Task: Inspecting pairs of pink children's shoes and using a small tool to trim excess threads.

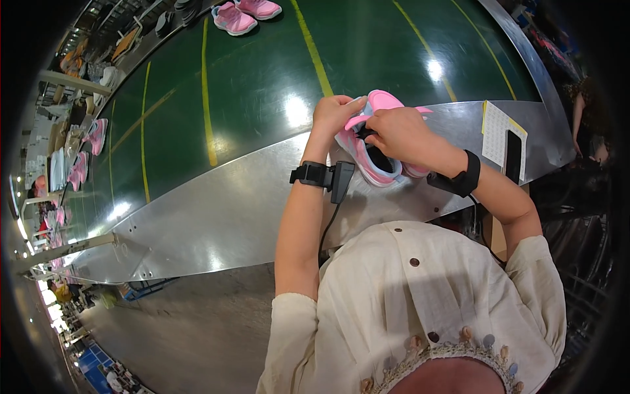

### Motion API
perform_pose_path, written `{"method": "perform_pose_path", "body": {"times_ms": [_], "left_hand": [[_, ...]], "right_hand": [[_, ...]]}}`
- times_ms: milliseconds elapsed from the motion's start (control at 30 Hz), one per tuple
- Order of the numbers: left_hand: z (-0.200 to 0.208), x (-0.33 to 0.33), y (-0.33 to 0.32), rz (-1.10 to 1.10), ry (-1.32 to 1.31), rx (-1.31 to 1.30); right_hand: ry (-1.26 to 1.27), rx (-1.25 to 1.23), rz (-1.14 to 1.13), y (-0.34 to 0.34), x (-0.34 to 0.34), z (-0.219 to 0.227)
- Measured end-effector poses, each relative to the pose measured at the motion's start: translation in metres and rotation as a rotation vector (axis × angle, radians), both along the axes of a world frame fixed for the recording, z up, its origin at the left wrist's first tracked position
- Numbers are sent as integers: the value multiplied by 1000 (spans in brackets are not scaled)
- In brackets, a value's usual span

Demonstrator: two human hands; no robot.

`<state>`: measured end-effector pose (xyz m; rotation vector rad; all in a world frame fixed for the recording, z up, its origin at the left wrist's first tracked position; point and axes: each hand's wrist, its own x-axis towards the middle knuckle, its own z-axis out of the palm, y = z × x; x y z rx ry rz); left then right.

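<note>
A pink sneaker with a pale blue lining rests on the metal ledge in front of me, its dark opening toward my body. My left hand is closed on the sneaker's left side near the toe, thumb over the top. Across the upper lies my right hand, its fingers curled at a pink strap and the shoe's opening. That hand hides much of the upper. Part of a second pink sneaker shows under my right wrist. Both wrists wear black bands with small devices.
Beyond the metal ledge runs a green conveyor belt with yellow lines. A pair of pink sneakers stands on its far side, and more pink shoes are at the left. A phone lies on a white sheet at right.
</note>
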<state>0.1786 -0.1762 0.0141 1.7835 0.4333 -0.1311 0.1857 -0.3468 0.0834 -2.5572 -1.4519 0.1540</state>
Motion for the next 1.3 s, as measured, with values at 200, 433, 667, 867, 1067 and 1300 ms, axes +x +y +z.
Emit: {"method": "perform_pose_path", "body": {"times_ms": [200,433,667,867,1067,1300], "left_hand": [[-2,-1,-1,18,-12,-28],[-5,-1,-3,22,-27,-54],[1,-5,-3,16,-40,9],[-6,-8,-2,-1,-94,-7],[4,-9,-1,10,-123,44],[55,6,-44,-224,-377,86]], "right_hand": [[-65,-100,33,11,4,0],[-82,-190,81,12,4,-1],[-109,-19,93,7,3,1],[166,449,-326,-60,0,9],[455,519,-758,-133,-10,-16],[421,682,-698,-127,-20,-44]]}}
